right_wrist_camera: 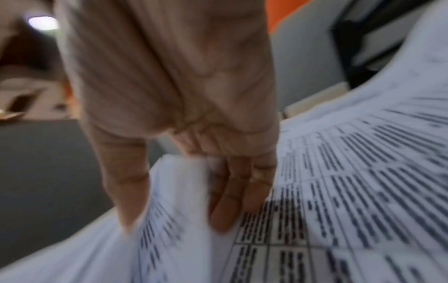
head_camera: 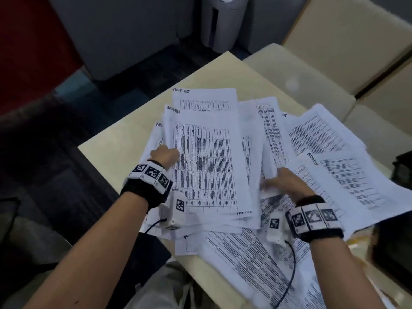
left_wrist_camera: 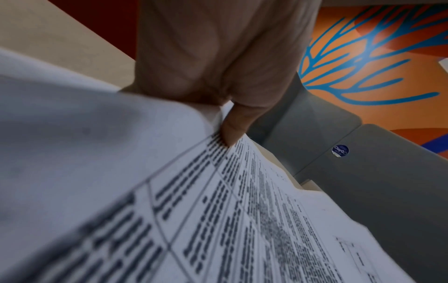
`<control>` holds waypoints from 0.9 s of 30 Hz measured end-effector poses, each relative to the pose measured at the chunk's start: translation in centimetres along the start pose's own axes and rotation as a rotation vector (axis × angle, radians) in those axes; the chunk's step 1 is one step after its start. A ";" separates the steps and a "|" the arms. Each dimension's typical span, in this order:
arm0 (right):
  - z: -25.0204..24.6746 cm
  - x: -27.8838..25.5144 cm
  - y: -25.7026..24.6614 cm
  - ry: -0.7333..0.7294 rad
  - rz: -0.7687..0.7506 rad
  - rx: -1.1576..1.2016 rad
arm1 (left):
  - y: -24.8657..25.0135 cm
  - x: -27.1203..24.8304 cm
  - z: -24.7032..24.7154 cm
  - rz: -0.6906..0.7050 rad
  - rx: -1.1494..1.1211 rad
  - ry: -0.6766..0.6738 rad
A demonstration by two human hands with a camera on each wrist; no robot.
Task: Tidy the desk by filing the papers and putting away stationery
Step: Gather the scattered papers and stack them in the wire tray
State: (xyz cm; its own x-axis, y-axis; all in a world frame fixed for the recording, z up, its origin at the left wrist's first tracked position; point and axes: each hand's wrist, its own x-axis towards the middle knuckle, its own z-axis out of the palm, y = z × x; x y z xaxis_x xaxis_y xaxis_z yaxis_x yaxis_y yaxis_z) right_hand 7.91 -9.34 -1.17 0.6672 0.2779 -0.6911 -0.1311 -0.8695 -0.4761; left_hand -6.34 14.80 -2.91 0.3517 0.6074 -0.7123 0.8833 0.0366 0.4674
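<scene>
We see white papers [head_camera: 207,161] printed with black tables and text on a cream desk [head_camera: 124,139], wristbands [head_camera: 148,173] bearing black-and-white square codes, and an orange wall [left_wrist_camera: 387,57] with blue branching lines.

Black wristbands [head_camera: 142,192] carry white marker blocks (black-patterned squares), white camera units, black cables.
</scene>
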 end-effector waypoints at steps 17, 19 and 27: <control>5.1 -5.5 0.0 0.308 -0.239 0.108 | -1.6 -3.7 3.0 0.143 -0.136 -0.162; 3.2 -7.5 0.8 0.422 -0.281 0.157 | -1.8 -3.5 3.3 0.168 -0.071 -0.154; -3.6 -15.6 1.4 0.658 -0.623 0.677 | 7.2 -14.1 2.7 0.836 -0.408 -0.379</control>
State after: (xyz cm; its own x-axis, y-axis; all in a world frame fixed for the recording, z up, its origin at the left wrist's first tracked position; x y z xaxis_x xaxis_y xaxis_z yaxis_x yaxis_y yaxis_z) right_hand -0.03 -16.34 10.90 0.9851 0.1430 0.0952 0.1228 -0.1987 -0.9723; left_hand -4.12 4.34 9.11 0.9489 0.2724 -0.1593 0.1582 0.0261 0.9871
